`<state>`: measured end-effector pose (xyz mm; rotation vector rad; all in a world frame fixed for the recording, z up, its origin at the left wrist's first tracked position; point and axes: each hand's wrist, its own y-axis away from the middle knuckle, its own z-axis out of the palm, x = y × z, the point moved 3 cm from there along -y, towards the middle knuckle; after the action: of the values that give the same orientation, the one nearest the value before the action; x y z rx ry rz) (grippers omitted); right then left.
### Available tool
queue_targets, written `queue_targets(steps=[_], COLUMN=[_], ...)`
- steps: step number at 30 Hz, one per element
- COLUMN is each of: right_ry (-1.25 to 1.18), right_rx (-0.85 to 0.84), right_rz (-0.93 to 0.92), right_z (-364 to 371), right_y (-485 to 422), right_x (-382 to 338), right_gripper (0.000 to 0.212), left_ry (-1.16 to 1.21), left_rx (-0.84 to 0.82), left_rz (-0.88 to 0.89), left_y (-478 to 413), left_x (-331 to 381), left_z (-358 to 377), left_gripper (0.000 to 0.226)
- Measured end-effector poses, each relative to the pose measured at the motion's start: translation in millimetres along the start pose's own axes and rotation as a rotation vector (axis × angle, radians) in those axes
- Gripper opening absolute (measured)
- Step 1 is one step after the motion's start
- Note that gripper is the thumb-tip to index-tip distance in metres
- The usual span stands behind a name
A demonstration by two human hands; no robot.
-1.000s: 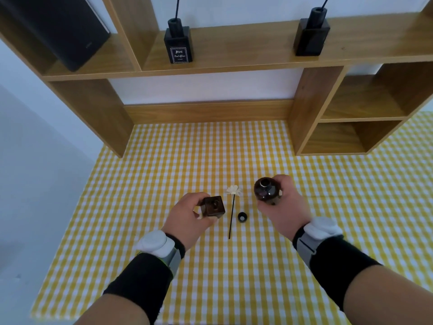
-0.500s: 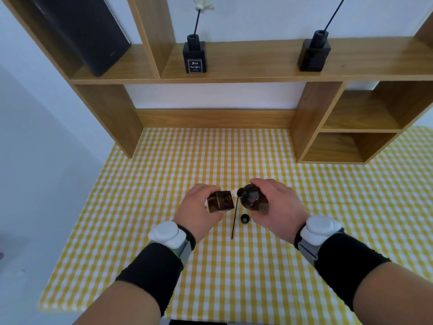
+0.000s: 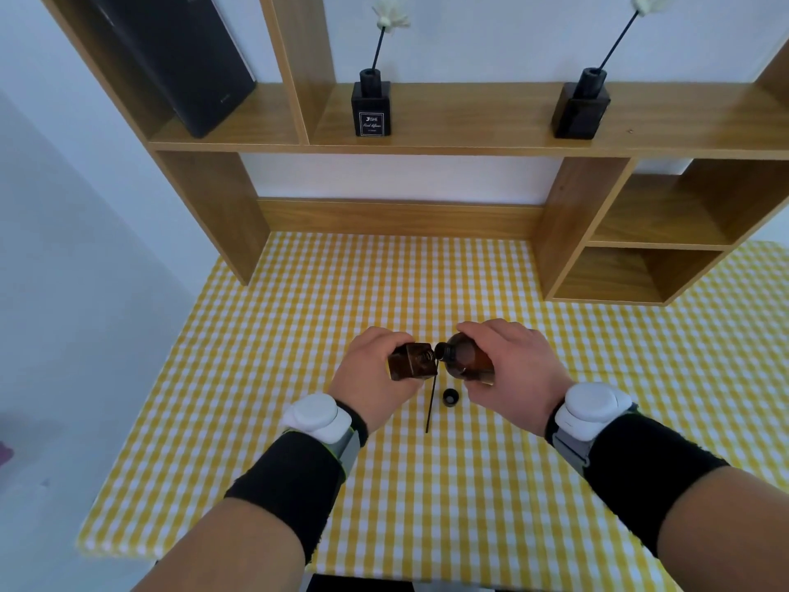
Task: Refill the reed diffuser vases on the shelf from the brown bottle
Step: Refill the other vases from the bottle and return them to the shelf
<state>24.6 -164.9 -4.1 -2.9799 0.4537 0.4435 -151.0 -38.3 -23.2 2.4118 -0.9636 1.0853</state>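
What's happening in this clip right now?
A person is refilling a small square brown vase, held in the left hand, from a round brown bottle tipped toward it by the right hand, mouth to mouth above the checked tablecloth. The bottle's black cap and a black reed stick lie on the cloth below. Two black diffuser vases with reeds stand on the shelf.

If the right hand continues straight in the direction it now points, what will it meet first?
The right hand points left, tipping the brown bottle. It would probably meet first the small square vase in the left hand; their mouths look almost touching.
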Motion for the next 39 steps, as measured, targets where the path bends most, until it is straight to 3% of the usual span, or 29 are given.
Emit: queue_targets(steps=[39], right_ry=[0.253], right_rx=[-0.136], right_rz=[-0.074], right_z=[-26.5], right_y=[-6.4], right_x=[-13.1], right_gripper=[0.068], left_ry=[-0.024], left_rx=[0.000], left_rz=[-0.008], left_y=[5.2], left_x=[8.3], left_z=[-2.6], left_gripper=[0.045])
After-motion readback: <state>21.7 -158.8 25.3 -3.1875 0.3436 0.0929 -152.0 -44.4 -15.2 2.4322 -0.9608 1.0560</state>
